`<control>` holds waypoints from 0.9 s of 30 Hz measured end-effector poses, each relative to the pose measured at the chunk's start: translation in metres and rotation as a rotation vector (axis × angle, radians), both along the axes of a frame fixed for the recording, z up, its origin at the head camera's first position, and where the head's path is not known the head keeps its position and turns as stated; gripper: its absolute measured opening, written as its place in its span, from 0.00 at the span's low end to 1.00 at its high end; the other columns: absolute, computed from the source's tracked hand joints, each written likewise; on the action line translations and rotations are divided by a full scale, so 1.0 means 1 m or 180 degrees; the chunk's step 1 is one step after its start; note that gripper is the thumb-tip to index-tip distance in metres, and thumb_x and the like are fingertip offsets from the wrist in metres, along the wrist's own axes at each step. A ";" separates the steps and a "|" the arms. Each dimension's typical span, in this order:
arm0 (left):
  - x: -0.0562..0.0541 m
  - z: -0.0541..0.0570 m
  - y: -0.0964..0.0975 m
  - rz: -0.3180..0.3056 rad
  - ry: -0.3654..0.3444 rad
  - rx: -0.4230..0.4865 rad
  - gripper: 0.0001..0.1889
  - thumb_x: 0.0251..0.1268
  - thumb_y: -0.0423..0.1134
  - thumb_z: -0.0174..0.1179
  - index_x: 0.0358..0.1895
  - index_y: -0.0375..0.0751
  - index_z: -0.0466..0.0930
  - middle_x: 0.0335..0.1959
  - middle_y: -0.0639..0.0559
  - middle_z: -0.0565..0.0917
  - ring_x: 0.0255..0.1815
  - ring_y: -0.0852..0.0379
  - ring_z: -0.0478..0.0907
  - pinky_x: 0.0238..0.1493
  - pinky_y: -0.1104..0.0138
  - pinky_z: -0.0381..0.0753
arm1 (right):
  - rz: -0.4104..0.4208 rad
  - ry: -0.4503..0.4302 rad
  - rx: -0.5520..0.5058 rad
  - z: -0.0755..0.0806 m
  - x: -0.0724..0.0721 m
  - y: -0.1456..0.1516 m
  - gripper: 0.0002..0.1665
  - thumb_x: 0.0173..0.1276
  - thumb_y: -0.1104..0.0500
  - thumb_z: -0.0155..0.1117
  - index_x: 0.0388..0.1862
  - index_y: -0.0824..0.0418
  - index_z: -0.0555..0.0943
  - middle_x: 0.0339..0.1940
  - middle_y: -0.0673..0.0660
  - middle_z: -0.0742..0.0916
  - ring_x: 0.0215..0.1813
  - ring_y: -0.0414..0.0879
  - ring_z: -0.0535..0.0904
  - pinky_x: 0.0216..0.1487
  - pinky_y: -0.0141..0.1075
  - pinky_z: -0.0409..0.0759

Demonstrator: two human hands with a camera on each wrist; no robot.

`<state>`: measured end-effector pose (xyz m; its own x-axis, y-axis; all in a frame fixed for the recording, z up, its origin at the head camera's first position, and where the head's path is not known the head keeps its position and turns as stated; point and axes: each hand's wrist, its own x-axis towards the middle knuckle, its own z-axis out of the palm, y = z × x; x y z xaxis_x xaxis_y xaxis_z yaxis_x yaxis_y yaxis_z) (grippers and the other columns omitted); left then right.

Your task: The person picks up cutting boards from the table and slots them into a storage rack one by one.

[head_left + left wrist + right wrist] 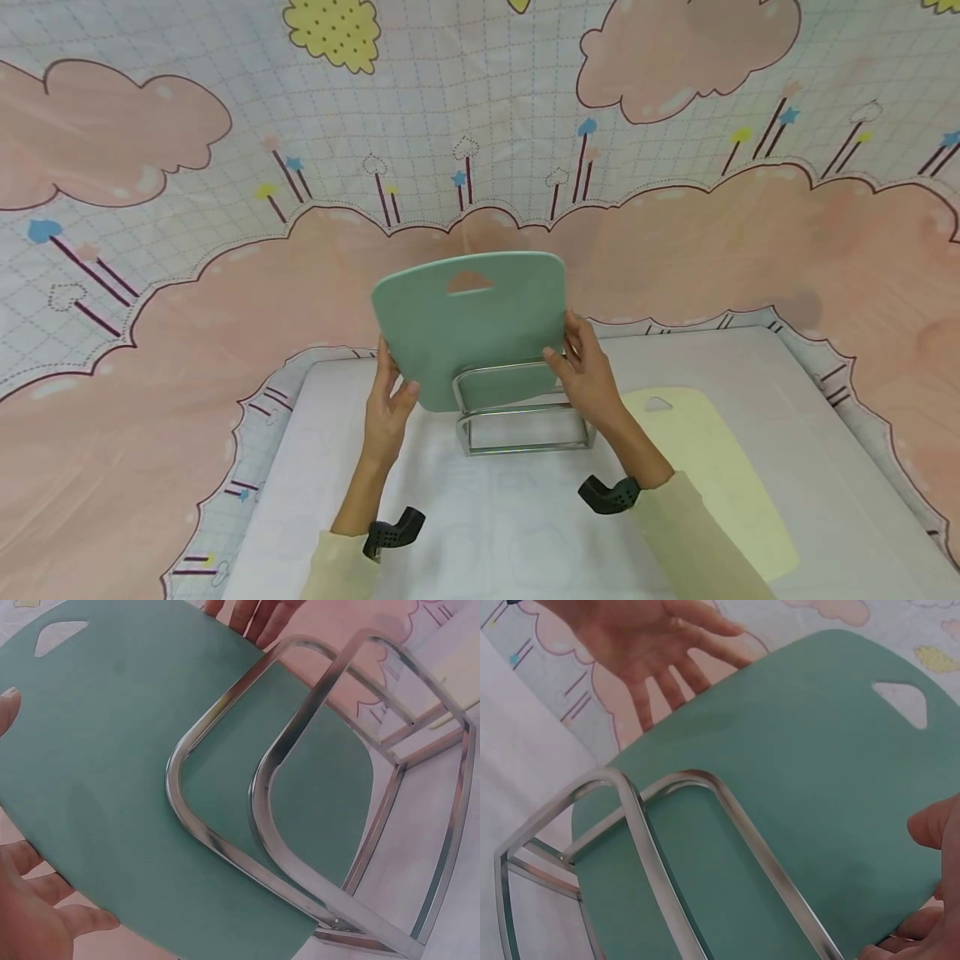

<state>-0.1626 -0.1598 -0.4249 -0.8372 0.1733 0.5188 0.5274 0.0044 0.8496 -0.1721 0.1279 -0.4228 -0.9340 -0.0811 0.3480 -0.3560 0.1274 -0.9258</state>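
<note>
Patterned cloth (202, 308), printed with pink clouds and a dashed grid, fills the background behind a white table (510, 525). On the table stands a metal rack (262, 780) made of bent bars. Behind its two nearer loops is a green cutting board (480, 333), held on edge and tilted, with its left side lower and jutting past the rack; whether its lower edge sits in a slot, I cannot tell. At the board's left edge the left hand (387, 417) touches it, fingers apart and fairly straight, their tips going behind. Opposite, the right hand (588, 379) pinches the right edge, thumb on the front face and fingers curled round to the back. Farther right, a pale yellow cutting board (705, 467) lies flat, partly hidden by the right sleeve (690, 533), and each wrist carries a black device (609, 495)
</note>
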 end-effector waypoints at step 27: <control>0.002 0.002 0.021 -0.0032 -0.0148 -0.0161 0.40 0.66 0.23 0.46 0.76 0.35 0.33 0.75 0.36 0.48 0.71 0.36 0.52 0.67 0.43 0.53 | -0.0147 -0.0146 -0.0014 0.000 0.004 0.022 0.37 0.75 0.62 0.52 0.75 0.68 0.48 0.77 0.61 0.50 0.76 0.54 0.48 0.72 0.44 0.51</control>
